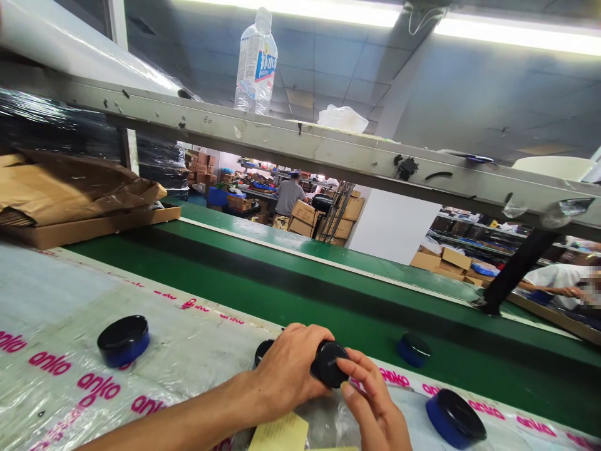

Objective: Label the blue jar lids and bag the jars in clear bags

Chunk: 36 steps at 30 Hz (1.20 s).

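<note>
My left hand [293, 363] is closed around the side of a round black cap [330, 364], which is tilted so its flat face shows. From the other side, my right hand [373, 401] pinches the same cap, with fingertips on its face and lower edge. Partly hidden behind my left hand, another black cap [263, 352] sits on the plastic-covered table. A shiny black and blue round cap [123, 341] lies on the left, and a similar cap [455, 418] rests to the right of my right hand. One more blue and black cap [414, 349] is on the green conveyor belt.
The table's plastic cover [178, 351] bears pink lettering. Yellow paper [280, 432] lies below my hands. A cardboard tray [89, 225] with brown paper stands far left. Overhead, a metal shelf [263, 134] carries a plastic bottle [256, 62]. Co-workers [290, 197] are beyond the belt.
</note>
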Tool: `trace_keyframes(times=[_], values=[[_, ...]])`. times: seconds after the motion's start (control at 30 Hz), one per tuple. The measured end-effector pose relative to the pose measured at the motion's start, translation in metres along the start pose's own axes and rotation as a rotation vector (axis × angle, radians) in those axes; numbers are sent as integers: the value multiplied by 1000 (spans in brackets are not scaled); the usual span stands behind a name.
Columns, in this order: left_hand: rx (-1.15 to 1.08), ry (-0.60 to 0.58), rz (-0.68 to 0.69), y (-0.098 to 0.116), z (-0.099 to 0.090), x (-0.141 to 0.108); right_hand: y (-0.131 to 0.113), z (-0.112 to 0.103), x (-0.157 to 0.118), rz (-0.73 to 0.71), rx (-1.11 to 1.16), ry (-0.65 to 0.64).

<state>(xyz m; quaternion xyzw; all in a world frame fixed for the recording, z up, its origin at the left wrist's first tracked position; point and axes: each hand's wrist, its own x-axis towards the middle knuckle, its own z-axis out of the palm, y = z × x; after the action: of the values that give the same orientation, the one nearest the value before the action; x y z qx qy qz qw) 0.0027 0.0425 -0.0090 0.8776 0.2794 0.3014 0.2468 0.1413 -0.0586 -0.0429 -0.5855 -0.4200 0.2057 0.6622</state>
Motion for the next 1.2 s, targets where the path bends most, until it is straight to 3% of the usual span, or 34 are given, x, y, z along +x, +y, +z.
trace_keyframes(times=[0.27,0.67,0.93,1.07,1.2], values=[[-11,7,22,-3,2,0,10,3,-4,-190,-140,35],[-3,8,12,1,1,1,34,-4,2,-595,-467,44],[3,9,7,5,-2,1,24,-14,8,-861,-794,64],[-4,-3,-30,5,-2,2,10,-15,7,-925,-803,113],[8,-22,-60,3,-2,1,4,-9,4,-1040,-809,26]])
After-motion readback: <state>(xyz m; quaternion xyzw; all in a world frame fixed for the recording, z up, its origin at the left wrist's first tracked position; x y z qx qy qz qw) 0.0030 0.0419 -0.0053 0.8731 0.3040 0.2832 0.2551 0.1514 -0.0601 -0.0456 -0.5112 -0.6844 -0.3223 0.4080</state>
